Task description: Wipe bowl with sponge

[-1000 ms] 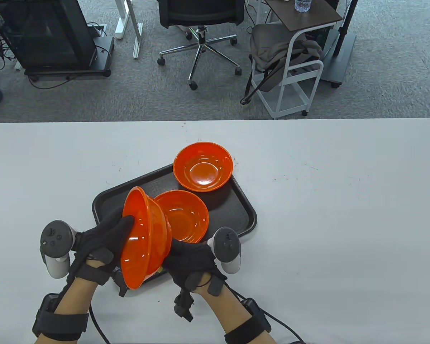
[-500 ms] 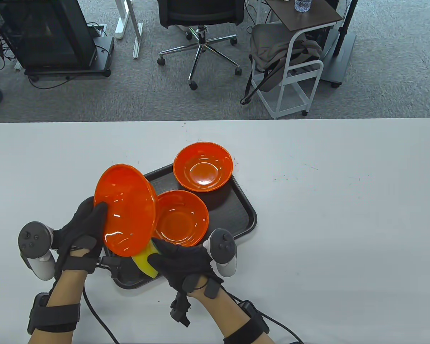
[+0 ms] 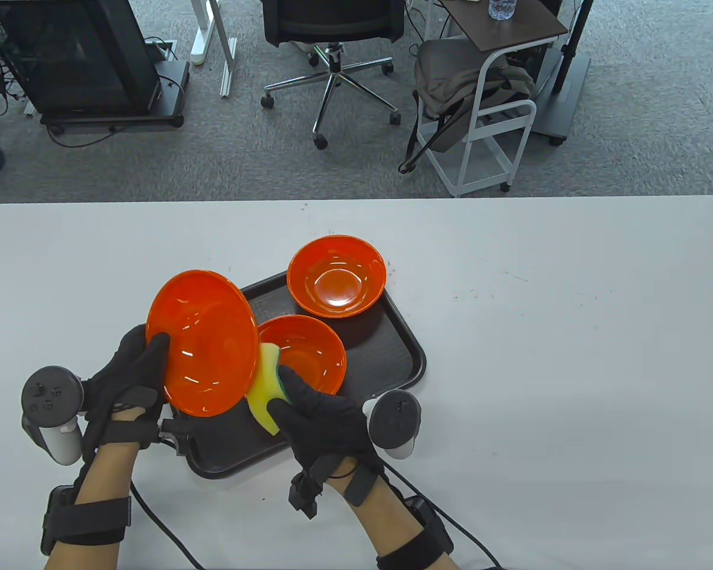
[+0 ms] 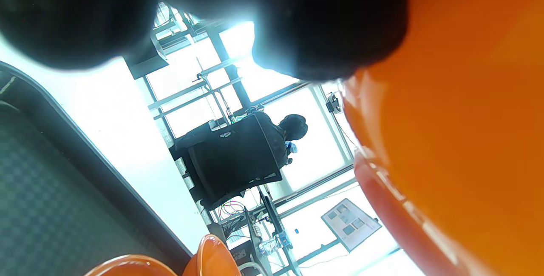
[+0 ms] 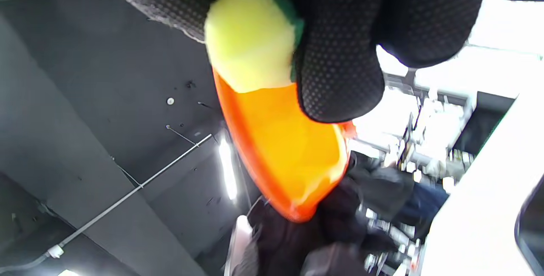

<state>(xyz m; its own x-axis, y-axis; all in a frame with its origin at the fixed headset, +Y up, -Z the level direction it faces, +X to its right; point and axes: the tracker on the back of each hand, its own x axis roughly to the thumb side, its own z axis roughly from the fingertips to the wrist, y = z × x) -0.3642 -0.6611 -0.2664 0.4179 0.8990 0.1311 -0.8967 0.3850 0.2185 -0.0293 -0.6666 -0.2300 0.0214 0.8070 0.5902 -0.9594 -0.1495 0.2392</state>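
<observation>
A: From above, your left hand (image 3: 132, 371) has its grip clamped on the rim of the tilted bowl (image 3: 202, 342), held up over the left end of the tray (image 3: 401, 350), hollow side facing up and toward you.

B: And your right hand (image 3: 321, 415)?

A: Its grip is closed round the sponge (image 3: 265, 386), yellow with a green backing, which touches the bowl's right edge. Two more bowls show only here: a near bowl (image 3: 306, 356) on the tray, and a far bowl (image 3: 337, 276) at the tray's back corner, partly over the desk (image 3: 570, 332).

B: What does your right wrist camera add?

A: It shows your fingers (image 5: 335, 67) pinching the sponge (image 5: 248, 50) with the yellow face against the bowl (image 5: 284, 144), and the left glove behind the rim.

B: The left wrist camera?

A: Mostly blurred fingertips (image 4: 327, 21) on the bowl's orange wall (image 4: 463, 118), a strip of tray (image 4: 55, 191), and beyond the desk a seated person (image 4: 293, 127), whom the overhead view misses.
</observation>
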